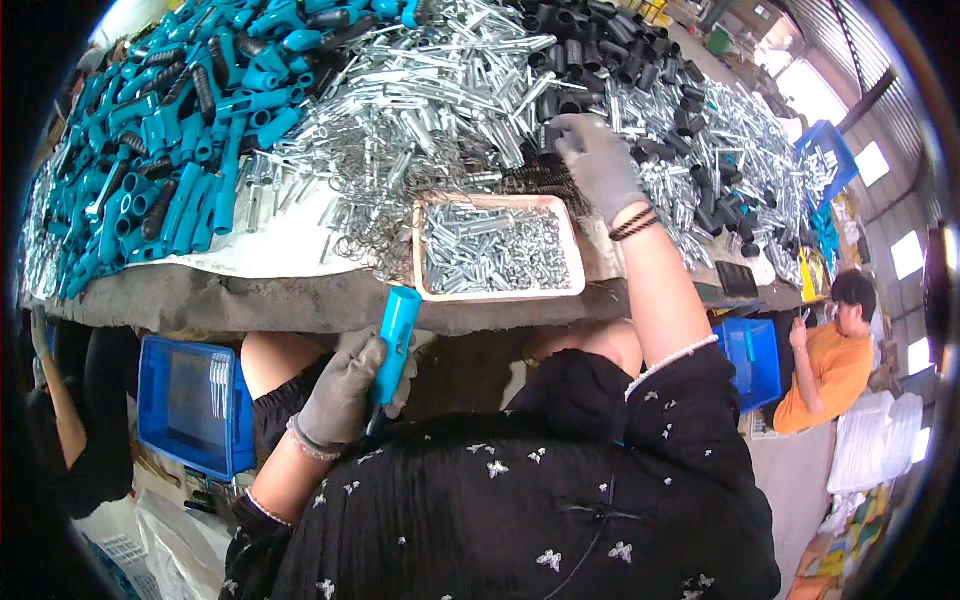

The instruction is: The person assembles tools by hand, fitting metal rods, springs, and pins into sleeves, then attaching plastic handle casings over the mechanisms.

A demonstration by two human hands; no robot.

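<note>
In my left hand (pixel 345 390), gloved in grey, is a teal plastic tubular handle (pixel 398 330), held upright near my lap with its round opening at the top. A thin dark rod-like end shows below the fist. My right hand (pixel 603 165), also gloved, reaches out over the table. Its fingers are apart, with the tips beside a black plastic sleeve (pixel 549 138) at the edge of the black pile. Dark coil springs (pixel 535 180) lie just under that hand. Between my arms sits a white tray (pixel 420 255) of small metal pins and bits.
Teal handles (pixel 190 120) are heaped at the left, shiny metal tubes and rods (pixel 430 80) in the middle, black sleeves (pixel 620 50) farther right. Blue crates (pixel 190 460) flank my legs below the table edge. A person in orange (pixel 830 360) sits at the right; another person's arm (pixel 60 390) shows left.
</note>
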